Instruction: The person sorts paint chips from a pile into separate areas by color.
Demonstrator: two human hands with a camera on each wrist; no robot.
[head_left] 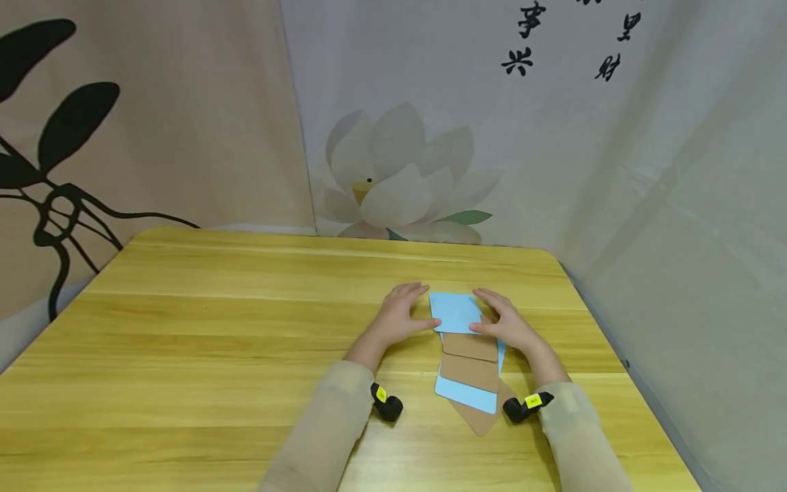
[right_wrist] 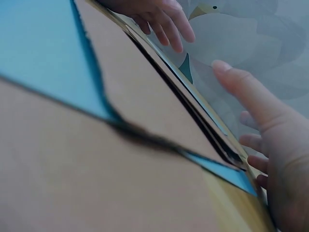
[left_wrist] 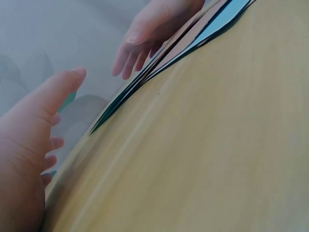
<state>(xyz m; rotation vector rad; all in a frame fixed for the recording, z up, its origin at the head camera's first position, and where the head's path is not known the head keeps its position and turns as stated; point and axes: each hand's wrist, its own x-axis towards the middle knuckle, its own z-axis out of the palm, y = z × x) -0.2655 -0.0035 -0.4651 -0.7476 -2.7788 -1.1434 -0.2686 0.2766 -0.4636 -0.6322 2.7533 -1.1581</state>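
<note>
Thin blue and brown cards lie in an overlapping column on the table. At the far end, a blue card (head_left: pixel 455 312) is on top, with a brown card (head_left: pixel 470 346) and another brown card below it. Nearer are a lower blue card (head_left: pixel 465 398) and a brown card turned askew (head_left: pixel 478 419). My left hand (head_left: pixel 398 316) is at the top blue card's left side, fingers spread, thumb tip over its lower left corner. Opposite it, my right hand (head_left: pixel 509 325) has its thumb over the lower right part. Both wrist views show relaxed fingers around nothing.
The wooden table (head_left: pixel 203 355) extends far to the left of the cards. Behind it hangs a cloth backdrop (head_left: pixel 406 171) with a printed lotus. Black wrist cameras sit on the left cuff (head_left: pixel 389 408) and the right cuff (head_left: pixel 516 410).
</note>
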